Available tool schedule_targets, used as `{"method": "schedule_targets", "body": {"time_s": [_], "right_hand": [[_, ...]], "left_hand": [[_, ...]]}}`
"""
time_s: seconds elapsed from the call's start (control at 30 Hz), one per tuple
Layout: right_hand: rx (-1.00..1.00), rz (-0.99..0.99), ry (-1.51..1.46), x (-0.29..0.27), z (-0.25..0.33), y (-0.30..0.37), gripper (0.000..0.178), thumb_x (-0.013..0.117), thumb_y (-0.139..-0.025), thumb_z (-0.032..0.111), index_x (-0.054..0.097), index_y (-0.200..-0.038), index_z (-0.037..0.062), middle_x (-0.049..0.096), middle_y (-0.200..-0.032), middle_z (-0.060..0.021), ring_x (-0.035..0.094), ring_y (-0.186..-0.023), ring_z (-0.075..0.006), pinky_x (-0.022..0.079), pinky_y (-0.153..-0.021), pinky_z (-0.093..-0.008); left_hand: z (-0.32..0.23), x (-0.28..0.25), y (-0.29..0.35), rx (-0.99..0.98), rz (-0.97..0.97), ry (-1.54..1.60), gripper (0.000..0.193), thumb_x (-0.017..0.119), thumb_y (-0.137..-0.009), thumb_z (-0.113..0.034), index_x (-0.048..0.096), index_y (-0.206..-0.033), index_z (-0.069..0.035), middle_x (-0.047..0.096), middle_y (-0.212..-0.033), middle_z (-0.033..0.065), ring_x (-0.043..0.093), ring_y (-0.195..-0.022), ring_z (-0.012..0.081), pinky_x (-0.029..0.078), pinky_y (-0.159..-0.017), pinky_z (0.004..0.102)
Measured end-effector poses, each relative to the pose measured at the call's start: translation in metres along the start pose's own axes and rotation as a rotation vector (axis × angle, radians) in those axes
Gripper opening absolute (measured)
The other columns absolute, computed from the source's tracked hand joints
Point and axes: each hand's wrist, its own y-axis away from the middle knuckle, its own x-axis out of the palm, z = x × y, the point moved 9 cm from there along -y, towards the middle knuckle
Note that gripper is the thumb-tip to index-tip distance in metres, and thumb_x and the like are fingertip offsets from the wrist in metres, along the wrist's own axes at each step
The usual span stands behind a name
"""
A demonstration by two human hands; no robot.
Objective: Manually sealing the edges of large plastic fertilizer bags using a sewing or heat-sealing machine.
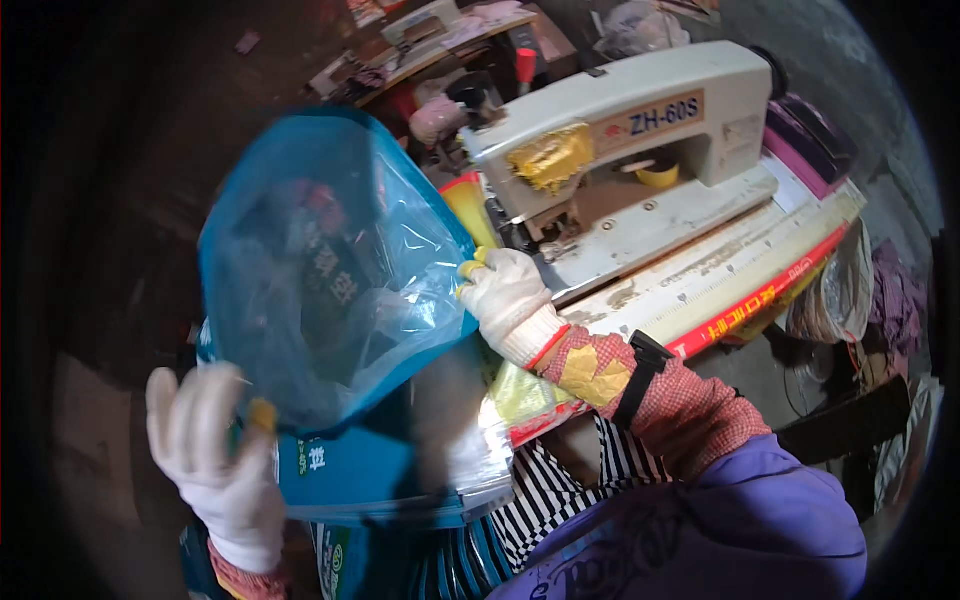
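A blue plastic bag [375, 395] with a clear inner liner [410, 290] stands with its wide mouth open in front of me. My right hand [508, 300], in a white knit glove with yellow fingertips, pinches the bag's right rim beside the sewing machine. At the bag's lower left edge is my left hand [215, 460], gloved the same way. Its fingers stretch upward and its thumb is apart from them, overlapping the bag's edge. More flat blue bags [380, 490] lie under the open one, across my lap.
A white industrial sewing machine [640, 110] stands on a worn table [690, 285] at right, with a yellow tape roll [658, 175] under its arm. Behind it is a purple-black box [808, 145]. Another worktable [440, 55] stands farther back. A plastic-wrapped thread bundle [835, 290] is at far right.
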Motion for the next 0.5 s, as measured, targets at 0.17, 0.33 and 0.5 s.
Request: {"method": "schedule_targets", "body": {"time_s": [0.17, 0.33, 0.5], "right_hand": [[-0.237, -0.197, -0.353, -0.071, 0.069, 0.010, 0.011, 0.060, -0.078, 0.018, 0.057, -0.080, 0.0084, 0.058, -0.071, -0.0119, 0.057, -0.076, -0.0335, 0.045, -0.071, -0.0392], [0.085, -0.270, -0.782, -0.120, 0.034, 0.041, 0.012, 0.061, -0.081, 0.012, 0.053, -0.078, 0.0038, 0.053, -0.067, -0.0143, 0.054, -0.064, -0.0307, 0.041, -0.057, -0.0363], [0.157, -0.354, -0.800, -0.105, -0.001, 0.065, 0.014, 0.058, -0.082, 0.005, 0.060, -0.096, 0.0043, 0.061, -0.081, -0.0126, 0.059, -0.069, -0.0219, 0.046, -0.064, -0.0291]], "left_hand": [[0.064, 0.016, 0.078, -0.471, -0.156, 0.175, 0.057, 0.064, -0.070, 0.007, 0.047, -0.124, -0.003, 0.051, -0.120, 0.0146, 0.054, -0.105, 0.0263, 0.045, -0.087, 0.0333], [0.059, 0.175, 0.187, -0.769, 0.693, 0.290, 0.083, 0.077, -0.063, -0.038, 0.039, -0.131, -0.009, 0.048, -0.127, 0.0173, 0.051, -0.111, 0.0326, 0.045, -0.088, 0.0339], [0.048, 0.219, 0.217, -0.850, 0.829, 0.146, 0.047, 0.060, -0.078, -0.029, 0.050, -0.120, -0.009, 0.059, -0.113, 0.0148, 0.062, -0.088, 0.0304, 0.050, -0.073, 0.0377]]}}
